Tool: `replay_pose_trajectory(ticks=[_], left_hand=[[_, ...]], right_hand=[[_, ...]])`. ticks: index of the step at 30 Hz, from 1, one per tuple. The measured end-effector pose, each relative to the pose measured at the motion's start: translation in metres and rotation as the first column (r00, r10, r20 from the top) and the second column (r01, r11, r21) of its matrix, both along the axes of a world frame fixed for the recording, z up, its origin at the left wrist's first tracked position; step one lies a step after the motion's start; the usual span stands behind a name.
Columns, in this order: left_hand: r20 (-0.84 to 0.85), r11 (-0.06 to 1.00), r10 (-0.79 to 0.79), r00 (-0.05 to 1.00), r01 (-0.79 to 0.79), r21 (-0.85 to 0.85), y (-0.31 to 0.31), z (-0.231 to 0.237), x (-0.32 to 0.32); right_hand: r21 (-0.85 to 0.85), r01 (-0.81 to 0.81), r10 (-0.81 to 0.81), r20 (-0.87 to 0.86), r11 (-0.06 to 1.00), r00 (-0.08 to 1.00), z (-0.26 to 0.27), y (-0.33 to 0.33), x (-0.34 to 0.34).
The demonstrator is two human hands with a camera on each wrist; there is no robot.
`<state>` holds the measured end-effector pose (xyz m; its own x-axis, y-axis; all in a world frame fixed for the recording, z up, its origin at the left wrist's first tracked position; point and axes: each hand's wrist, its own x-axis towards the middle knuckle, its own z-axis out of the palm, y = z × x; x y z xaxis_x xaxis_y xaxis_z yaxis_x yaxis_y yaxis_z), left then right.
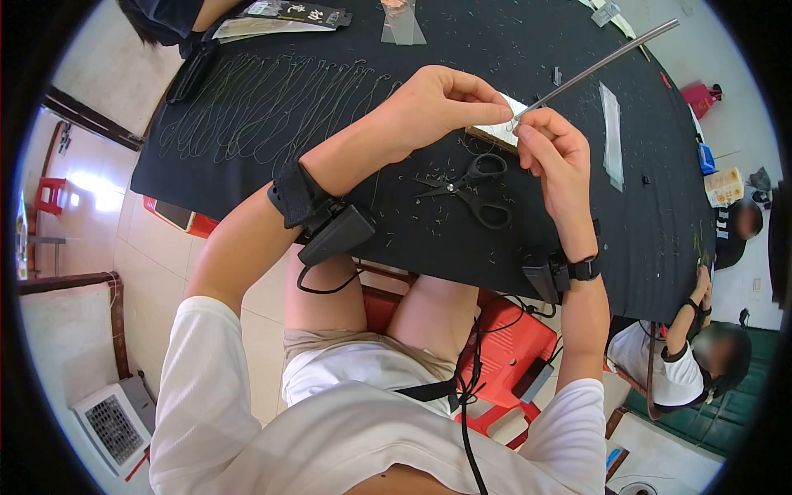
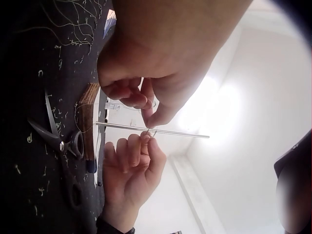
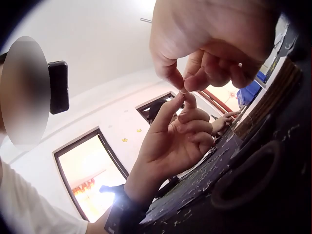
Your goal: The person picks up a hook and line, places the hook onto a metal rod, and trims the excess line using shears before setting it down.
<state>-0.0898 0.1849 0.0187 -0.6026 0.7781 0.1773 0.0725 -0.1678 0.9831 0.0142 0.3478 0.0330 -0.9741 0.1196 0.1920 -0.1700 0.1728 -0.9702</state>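
Both hands meet at the base of a thin metal rod (image 1: 602, 66) that slants up beside a wooden block with a white top (image 1: 493, 134). My left hand (image 1: 429, 107) pinches a thin cord between thumb and forefinger. From the other side, my right hand (image 1: 557, 157) pinches the same cord (image 2: 154, 133), its other fingers curled in. In the left wrist view the cord crosses the rod between the fingertips. Black-handled scissors (image 1: 472, 191) lie spread apart on the table, below the hands. The pinched fingertips hide most of the cord in the right wrist view.
Many looped cords (image 1: 264, 107) lie in a row on the black tablecloth (image 1: 396, 219) at left. Cord scraps are scattered around the scissors. A clear plastic strip (image 1: 611, 136) lies at right, packets (image 1: 280, 18) at the back. Other people sit at the table's edges.
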Motion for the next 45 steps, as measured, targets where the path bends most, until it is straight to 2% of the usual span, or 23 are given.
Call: replay_pose_trajectory(ticks=[17,38,44,45], left_hand=[[-0.037,1.000,-0.017,0.999,0.018,0.020,-0.0006,0.0003,0.0007],[-0.049,0.998,-0.058,0.997,0.059,0.001,0.0005,-0.0042,-0.0026],[-0.034,0.991,-0.129,0.991,0.130,0.040,0.0005,-0.0014,-0.0008],[-0.019,0.986,-0.150,0.988,0.151,0.063,0.0003,-0.0006,-0.0003]], right_hand=[[0.005,-0.036,0.035,0.056,0.999,0.998,-0.0014,0.0010,-0.0017],[0.043,-0.014,0.013,0.023,0.999,1.000,-0.0023,-0.0020,-0.0009],[-0.045,-0.107,0.106,-0.014,0.993,0.994,-0.0032,0.0020,-0.0016],[-0.100,-0.149,0.147,-0.022,0.984,0.989,-0.0027,0.0026,-0.0014]])
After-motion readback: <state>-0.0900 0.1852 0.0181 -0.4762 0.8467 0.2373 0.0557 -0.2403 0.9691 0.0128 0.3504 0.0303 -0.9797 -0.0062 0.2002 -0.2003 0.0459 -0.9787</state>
